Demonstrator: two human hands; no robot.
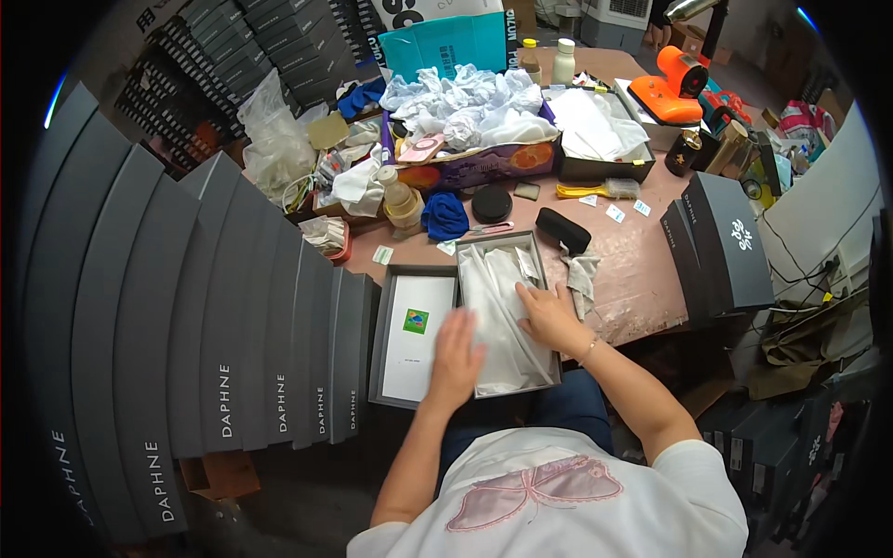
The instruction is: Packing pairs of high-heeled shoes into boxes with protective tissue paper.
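Note:
An uncovered grey shoebox (556,367) sits at the near edge of the table, filled with white tissue paper (493,279) that hides what lies under it. A small white packet (526,264) rests at its far end. Fingers apart, my right hand (555,318) touches the paper near the box's right side, holding nothing. My left hand (455,361), slightly blurred, has its fingers stretched out over the left edge of the box. Left of the box is a grey lid (379,367) with a white sheet (402,358) inside, bearing a green square sticker (416,322).
Tall stacks of grey shoeboxes (219,307) stand close on the left; more shoeboxes (714,244) are at right. Behind lie a black case (563,230), a grey cloth (582,279), a yellow brush (598,190), a bottle (401,206) and a carton of crumpled paper (488,167).

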